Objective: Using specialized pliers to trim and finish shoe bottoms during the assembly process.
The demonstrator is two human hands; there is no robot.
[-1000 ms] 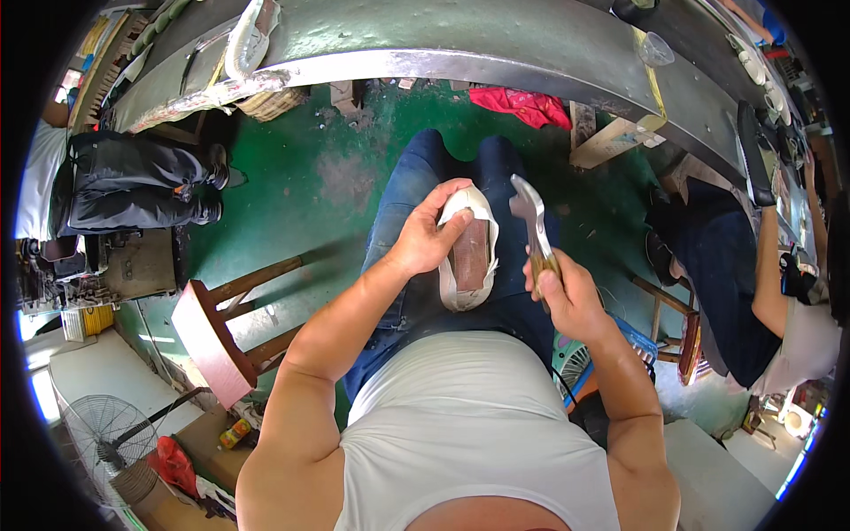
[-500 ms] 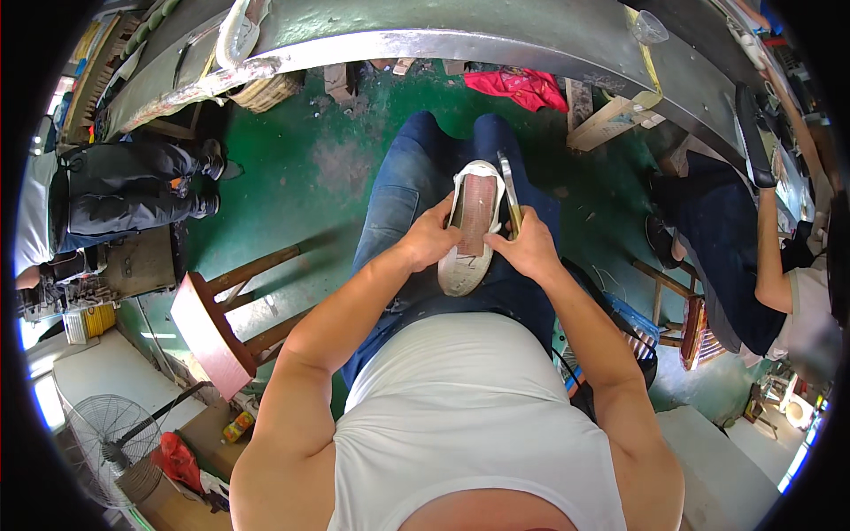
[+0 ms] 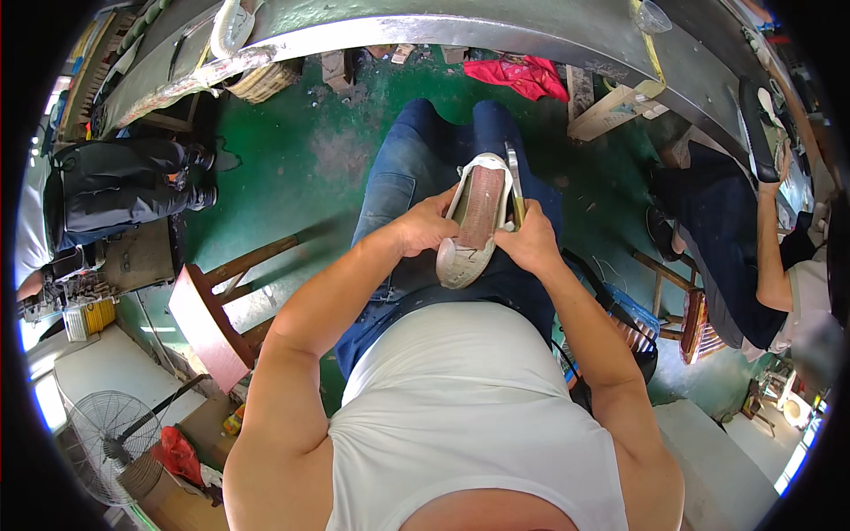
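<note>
Over my lap I hold a pale, unfinished-looking shoe [image 3: 459, 267], its rounded end toward me and a long reddish-brown panel [image 3: 484, 199] showing between its white edges. My left hand [image 3: 428, 227] is closed on its left side, thumb on the shoe near the panel. On the other side my right hand [image 3: 533, 239] is closed round a slim tool [image 3: 515, 177] with a metal end and a yellowish handle. The right thumb presses against the shoe's edge. The tool points away from me along the shoe, and my fingers hide its lower part.
A long metal-edged bench [image 3: 372, 40] crosses ahead. A red cloth [image 3: 518, 78] lies beneath it. At left stand a wooden stool [image 3: 208, 327] and a fan [image 3: 111, 434]; another person's legs [image 3: 124, 181] show there. A person at right holds a dark shoe sole [image 3: 755, 133].
The shoe's far end has tipped slightly to the right, and both hands have shifted a little with it. My grip on the shoe and tool looks the same.
</note>
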